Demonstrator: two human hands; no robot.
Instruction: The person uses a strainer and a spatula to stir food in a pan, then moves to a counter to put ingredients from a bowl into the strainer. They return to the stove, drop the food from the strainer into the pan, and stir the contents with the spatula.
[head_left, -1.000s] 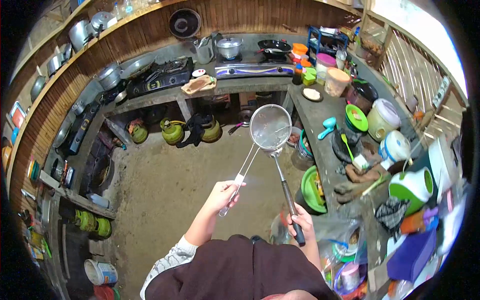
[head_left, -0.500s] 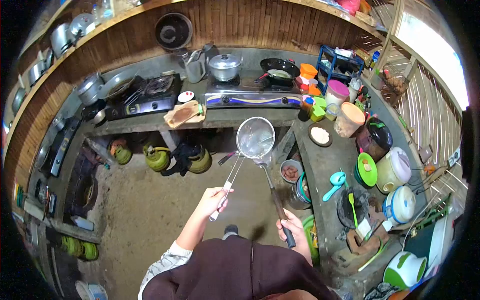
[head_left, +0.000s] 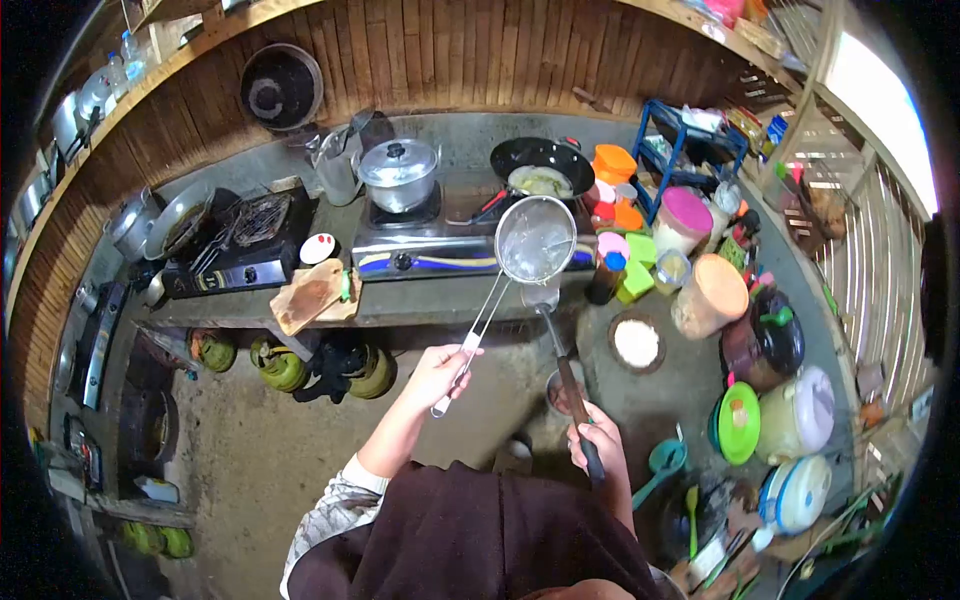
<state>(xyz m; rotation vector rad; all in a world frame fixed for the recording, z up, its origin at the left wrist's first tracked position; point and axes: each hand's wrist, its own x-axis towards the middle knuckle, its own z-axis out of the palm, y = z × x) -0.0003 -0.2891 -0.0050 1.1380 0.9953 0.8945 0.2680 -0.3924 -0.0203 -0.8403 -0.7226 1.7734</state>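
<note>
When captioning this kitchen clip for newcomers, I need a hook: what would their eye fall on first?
Most likely the round mesh strainer, held up mid-frame by the left hand, with a dark-handled utensil in the right hand beside it. Behind them, a black wok of pale food and a shiny lidded pot sit on the stove at the back.

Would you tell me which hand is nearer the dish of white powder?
Right. The right hand, gripping a dark handle, is just below-left of the dish; the left hand, holding the strainer, is farther left.
</note>
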